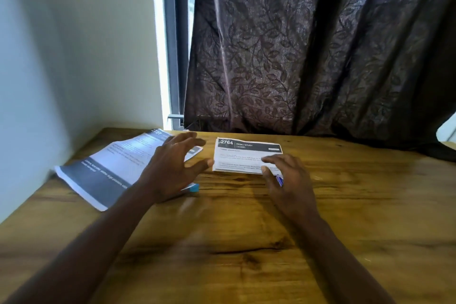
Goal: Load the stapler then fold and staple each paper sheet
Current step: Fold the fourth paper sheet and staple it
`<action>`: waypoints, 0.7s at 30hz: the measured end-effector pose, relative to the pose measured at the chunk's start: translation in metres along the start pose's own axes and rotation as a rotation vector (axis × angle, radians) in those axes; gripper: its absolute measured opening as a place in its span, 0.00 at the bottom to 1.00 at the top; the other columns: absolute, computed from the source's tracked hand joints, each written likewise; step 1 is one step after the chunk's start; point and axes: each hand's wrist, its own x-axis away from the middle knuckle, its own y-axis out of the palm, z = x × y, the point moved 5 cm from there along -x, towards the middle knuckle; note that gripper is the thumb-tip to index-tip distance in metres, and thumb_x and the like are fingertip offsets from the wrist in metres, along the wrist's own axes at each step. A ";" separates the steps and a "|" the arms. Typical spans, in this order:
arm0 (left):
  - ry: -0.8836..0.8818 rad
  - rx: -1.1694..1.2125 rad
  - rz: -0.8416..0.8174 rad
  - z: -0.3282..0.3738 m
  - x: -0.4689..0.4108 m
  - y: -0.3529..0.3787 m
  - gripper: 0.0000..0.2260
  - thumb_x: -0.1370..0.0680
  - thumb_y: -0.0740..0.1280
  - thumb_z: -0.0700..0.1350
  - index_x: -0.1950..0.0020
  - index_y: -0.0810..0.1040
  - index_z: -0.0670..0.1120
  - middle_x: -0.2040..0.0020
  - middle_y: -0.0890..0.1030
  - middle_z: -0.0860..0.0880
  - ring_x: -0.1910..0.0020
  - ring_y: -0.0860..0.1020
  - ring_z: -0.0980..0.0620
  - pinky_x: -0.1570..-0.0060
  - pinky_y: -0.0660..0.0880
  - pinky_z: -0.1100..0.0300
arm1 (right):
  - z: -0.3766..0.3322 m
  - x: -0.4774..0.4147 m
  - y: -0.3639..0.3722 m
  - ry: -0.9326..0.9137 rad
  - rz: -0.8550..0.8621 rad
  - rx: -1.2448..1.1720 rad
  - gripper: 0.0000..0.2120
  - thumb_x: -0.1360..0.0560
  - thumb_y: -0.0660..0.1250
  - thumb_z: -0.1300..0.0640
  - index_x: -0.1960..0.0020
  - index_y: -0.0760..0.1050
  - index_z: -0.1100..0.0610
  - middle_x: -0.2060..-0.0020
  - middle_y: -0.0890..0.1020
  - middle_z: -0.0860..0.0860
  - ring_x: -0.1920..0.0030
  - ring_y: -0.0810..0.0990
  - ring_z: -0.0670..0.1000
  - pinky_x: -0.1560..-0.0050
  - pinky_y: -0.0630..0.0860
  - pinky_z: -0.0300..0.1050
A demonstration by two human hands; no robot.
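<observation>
Head camera, looking down at a wooden table point(246, 242) set against a dark curtain point(320, 44). A folded sheet point(243, 153), printed side up, lies just beyond both hands with its long axis running left to right. The right hand point(287, 180) is nearer: its fingertips rest on the sheet's near right corner, fingers loosely spread, and a small blue-purple object, possibly the stapler, shows under the palm, too hidden to name. The left hand point(172, 168) hovers open with fingers spread, its thumb just beside the sheet's left edge, above a stack of papers point(106, 170) lying to the left. A blue item point(194, 187) peeks from beneath that wrist.
</observation>
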 end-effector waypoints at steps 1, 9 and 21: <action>0.000 -0.041 -0.015 -0.011 0.008 -0.007 0.29 0.27 0.62 0.70 0.31 0.77 0.56 0.24 0.71 0.52 0.25 0.69 0.47 0.29 0.69 0.41 | -0.010 0.004 0.003 -0.018 -0.020 -0.001 0.18 0.22 0.60 0.44 0.39 0.81 0.50 0.44 0.81 0.47 0.40 0.77 0.52 0.39 0.74 0.57; -0.169 -0.294 -0.102 -0.121 0.054 -0.043 0.41 0.32 0.47 0.76 0.28 0.74 0.56 0.22 0.69 0.49 0.22 0.65 0.50 0.27 0.63 0.41 | -0.093 -0.009 0.058 0.082 -0.248 -0.078 0.10 0.22 0.68 0.50 0.44 0.82 0.50 0.49 0.86 0.47 0.46 0.82 0.49 0.43 0.78 0.50; -0.259 -0.283 -0.157 -0.146 0.047 -0.026 0.36 0.27 0.59 0.74 0.24 0.67 0.56 0.21 0.66 0.52 0.23 0.63 0.47 0.26 0.58 0.38 | -0.175 -0.065 0.145 0.382 -0.488 0.148 0.22 0.26 0.68 0.46 0.35 0.73 0.52 0.41 0.81 0.52 0.39 0.78 0.57 0.34 0.66 0.56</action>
